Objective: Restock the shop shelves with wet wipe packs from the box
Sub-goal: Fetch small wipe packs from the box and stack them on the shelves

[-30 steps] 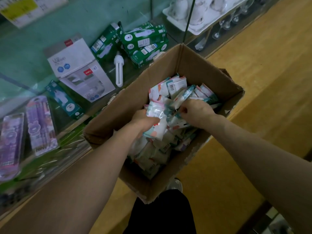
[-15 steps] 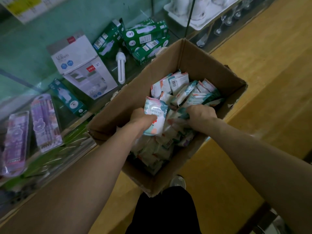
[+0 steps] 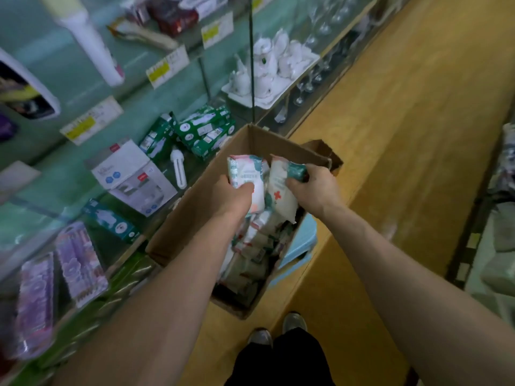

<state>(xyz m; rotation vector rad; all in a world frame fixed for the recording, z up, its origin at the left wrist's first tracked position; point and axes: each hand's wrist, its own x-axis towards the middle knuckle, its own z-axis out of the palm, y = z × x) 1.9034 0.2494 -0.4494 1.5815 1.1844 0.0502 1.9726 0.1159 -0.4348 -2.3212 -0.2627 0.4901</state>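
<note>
Glass shelves (image 3: 50,188) are standing left of the box (image 3: 192,218), showing yellow price tags (image 3: 158,72) too blurry to read. Above the box, your left hand (image 3: 234,197) is gripping one wet wipe pack (image 3: 245,169), and your right hand (image 3: 316,188) is squeezing a red-cross pack (image 3: 280,192). Many packs (image 3: 250,260) are lying inside the box, so it looks like lots of restocking is waiting.

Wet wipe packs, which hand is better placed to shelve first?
Probably left: the left hand grips a pack on the side nearest the shelves; the right hand, gripping another pack, is farther away.
</note>
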